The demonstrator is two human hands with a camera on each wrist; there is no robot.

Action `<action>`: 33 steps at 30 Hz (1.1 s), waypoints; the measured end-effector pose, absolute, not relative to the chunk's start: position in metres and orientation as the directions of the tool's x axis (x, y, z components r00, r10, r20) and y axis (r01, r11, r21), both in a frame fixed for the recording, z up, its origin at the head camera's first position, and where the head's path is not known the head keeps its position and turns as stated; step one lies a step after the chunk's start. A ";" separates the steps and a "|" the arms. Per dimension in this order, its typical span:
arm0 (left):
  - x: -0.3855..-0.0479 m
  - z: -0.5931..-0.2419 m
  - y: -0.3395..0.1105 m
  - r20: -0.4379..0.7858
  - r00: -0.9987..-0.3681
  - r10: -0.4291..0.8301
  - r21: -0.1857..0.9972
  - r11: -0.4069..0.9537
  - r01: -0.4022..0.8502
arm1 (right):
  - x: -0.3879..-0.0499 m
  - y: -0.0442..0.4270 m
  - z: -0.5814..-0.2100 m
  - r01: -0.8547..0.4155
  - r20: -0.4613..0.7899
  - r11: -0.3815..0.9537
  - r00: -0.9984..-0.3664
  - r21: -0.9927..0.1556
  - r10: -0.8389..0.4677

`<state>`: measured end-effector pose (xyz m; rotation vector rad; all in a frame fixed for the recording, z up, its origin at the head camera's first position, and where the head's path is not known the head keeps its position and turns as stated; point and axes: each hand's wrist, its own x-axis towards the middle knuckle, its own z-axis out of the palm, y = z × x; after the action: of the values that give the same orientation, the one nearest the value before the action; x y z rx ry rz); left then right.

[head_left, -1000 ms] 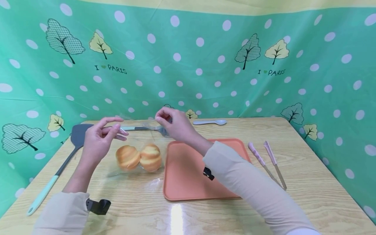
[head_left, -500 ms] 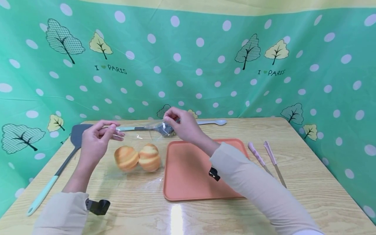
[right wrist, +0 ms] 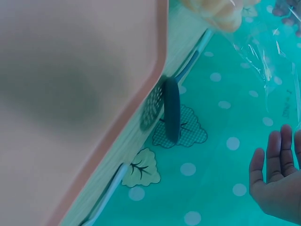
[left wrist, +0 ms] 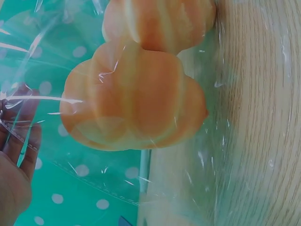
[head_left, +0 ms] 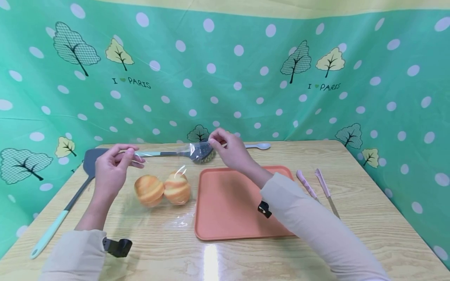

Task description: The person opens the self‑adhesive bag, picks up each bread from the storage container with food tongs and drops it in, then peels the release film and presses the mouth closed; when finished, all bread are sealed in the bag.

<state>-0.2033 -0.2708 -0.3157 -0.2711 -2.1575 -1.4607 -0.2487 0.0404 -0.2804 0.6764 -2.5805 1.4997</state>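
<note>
Two orange-brown buns, the left one [head_left: 149,190] and the right one [head_left: 177,189], are inside a clear plastic bag [head_left: 182,221]. My left hand [head_left: 111,171] pinches the bag's upper left edge between thumb and fingers. At the other side, my right hand [head_left: 233,151] pinches the film by thumb and index finger, stretching it across. The left wrist view has a bun [left wrist: 136,99] close up behind the film, the left hand [left wrist: 18,165] at its left. In the right wrist view the right hand [right wrist: 281,176] is at the lower right; its thumb is hidden.
A salmon tray [head_left: 242,203] lies right of the buns, with pink-handled tongs [head_left: 307,183] beyond it. Behind are a dark slotted ladle [head_left: 200,152] and a pale spoon [head_left: 261,146]. A long turner [head_left: 75,195] lies at the left on the wooden table [head_left: 168,257].
My right hand has moved to the right, drawing the bag's upper edge out wider. My left hand has shifted slightly left, and the buns have moved a little left too.
</note>
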 end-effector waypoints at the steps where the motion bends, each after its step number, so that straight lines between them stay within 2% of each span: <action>1: -0.203 -0.316 -0.271 0.518 -0.846 -0.128 0.807 0.401 0.434 | -0.249 0.042 -0.281 -0.410 0.285 0.422 -0.900 -0.809 -0.329; 14: -0.206 -0.321 -0.271 0.520 -0.829 -0.209 0.841 0.295 0.453 | -0.253 0.068 -0.288 -0.399 0.303 0.367 -0.907 -0.840 -0.294; 24: -0.207 -0.322 -0.271 0.492 -0.834 -0.251 0.862 0.275 0.426 | -0.252 0.088 -0.287 -0.405 0.322 0.295 -0.901 -0.866 -0.292; 33: -0.211 -0.322 -0.269 0.492 -0.826 -0.275 0.870 0.181 0.458 | -0.251 0.106 -0.291 -0.416 0.341 0.289 -0.898 -0.862 -0.277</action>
<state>-0.2107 -0.2693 -0.3220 -0.1716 -1.9029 -1.7006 -0.2507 0.1057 -0.2911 0.6549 -2.4188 1.6791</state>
